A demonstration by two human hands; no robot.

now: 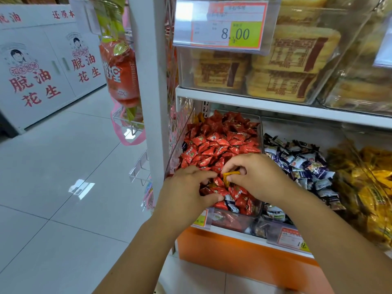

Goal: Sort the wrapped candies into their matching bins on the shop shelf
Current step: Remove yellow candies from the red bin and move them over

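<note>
A clear bin [257, 213] on the lower shelf is heaped with red wrapped candies [220, 143]. My right hand [254, 177] hovers over its front and pinches a yellow-orange wrapped candy [230, 176] between thumb and fingers. My left hand [186, 192] rests on the red pile beside it, fingers curled down into the candies; whether it holds one is hidden. A dark blue-and-white candy [231, 203] lies among the red ones near the front. To the right sit a bin of blue-and-white candies [303, 164] and a bin of yellow ones [369, 187].
The upper shelf [275, 107] carries clear boxes of wrapped cakes [284, 66] under an 8.00 price tag [227, 24]. A white upright [150, 81] with hanging red snack bags [121, 75] stands left of the bins. Tiled floor [63, 187] and a white cabinet [42, 66] lie further left.
</note>
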